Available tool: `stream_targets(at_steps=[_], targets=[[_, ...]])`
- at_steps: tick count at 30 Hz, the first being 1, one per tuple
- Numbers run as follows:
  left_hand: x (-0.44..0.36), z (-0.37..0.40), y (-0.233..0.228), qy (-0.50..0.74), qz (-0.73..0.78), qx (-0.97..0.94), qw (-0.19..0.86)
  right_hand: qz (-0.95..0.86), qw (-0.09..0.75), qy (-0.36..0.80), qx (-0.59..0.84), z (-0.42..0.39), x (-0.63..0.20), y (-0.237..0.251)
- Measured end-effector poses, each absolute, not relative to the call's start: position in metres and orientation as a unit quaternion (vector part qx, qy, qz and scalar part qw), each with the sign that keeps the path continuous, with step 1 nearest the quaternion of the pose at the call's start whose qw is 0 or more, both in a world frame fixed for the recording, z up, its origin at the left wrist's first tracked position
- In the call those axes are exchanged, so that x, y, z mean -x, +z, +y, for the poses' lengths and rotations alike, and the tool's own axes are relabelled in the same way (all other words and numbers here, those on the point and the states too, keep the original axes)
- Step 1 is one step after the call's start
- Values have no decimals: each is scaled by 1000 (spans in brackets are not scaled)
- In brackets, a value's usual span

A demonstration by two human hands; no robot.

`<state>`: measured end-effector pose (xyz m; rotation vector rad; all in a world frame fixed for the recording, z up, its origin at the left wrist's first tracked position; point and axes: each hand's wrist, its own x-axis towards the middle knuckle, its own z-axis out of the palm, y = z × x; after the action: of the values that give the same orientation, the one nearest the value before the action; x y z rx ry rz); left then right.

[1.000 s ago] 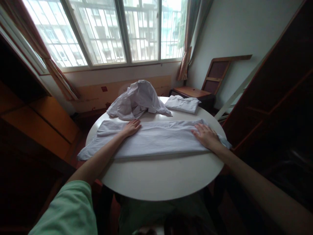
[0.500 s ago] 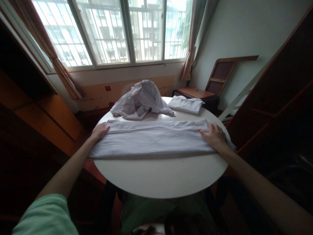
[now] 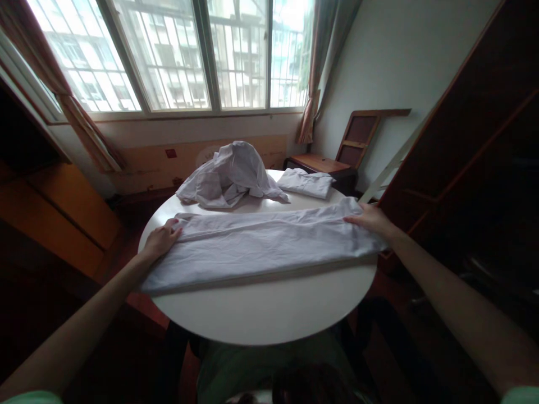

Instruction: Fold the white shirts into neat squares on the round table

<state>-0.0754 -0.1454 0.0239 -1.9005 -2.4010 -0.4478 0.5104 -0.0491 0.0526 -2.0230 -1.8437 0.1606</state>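
Note:
A long strip of folded white garment (image 3: 261,241) lies across the round white table (image 3: 269,314), slightly creased. Its left end hangs at the table's left edge, where my left hand (image 3: 162,238) has closed its fingers on the upper corner. At the other end my right hand (image 3: 370,220) grips the cloth, thumb on top and the other fingers mostly hidden underneath. That end is raised a little off the table. Behind the strip sits a crumpled heap of white cloth (image 3: 231,177), with a neatly folded white garment (image 3: 307,183) to its right.
A brown wooden cabinet with a chair-like frame (image 3: 353,137) stands beyond the table at the right. Dark wooden furniture (image 3: 458,168) rises close on the right, and an orange-brown cabinet (image 3: 67,196) on the left. A barred window (image 3: 181,62) with curtains fills the back wall.
My right hand has gone from resting flat on the garment to gripping its right end, which has lifted and shifted up. The strip now slants. The view has turned slightly right.

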Motion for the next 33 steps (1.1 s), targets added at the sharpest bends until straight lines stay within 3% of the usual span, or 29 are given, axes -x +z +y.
stream_targets(at_steps=[3, 6, 15, 20, 26, 33], targets=[[62, -151, 21, -191, -712, 674, -41, -629, 158, -62, 759, -50, -502, 69], [54, -156, 20, -234, -690, 680, -82, -662, 183, -151, 711, -53, -460, 74], [45, -165, 25, -278, -694, 653, -119, -904, 260, -26, 339, -114, -249, 47], [41, -175, 30, -271, -740, 604, -121, -921, 168, 31, 351, -116, -215, 15], [41, -180, 47, -300, -742, 508, -319, -921, 151, 37, 356, -111, -216, 7], [25, -191, 60, -368, -656, 470, -462, -921, 157, 28, 355, -114, -215, 10]])
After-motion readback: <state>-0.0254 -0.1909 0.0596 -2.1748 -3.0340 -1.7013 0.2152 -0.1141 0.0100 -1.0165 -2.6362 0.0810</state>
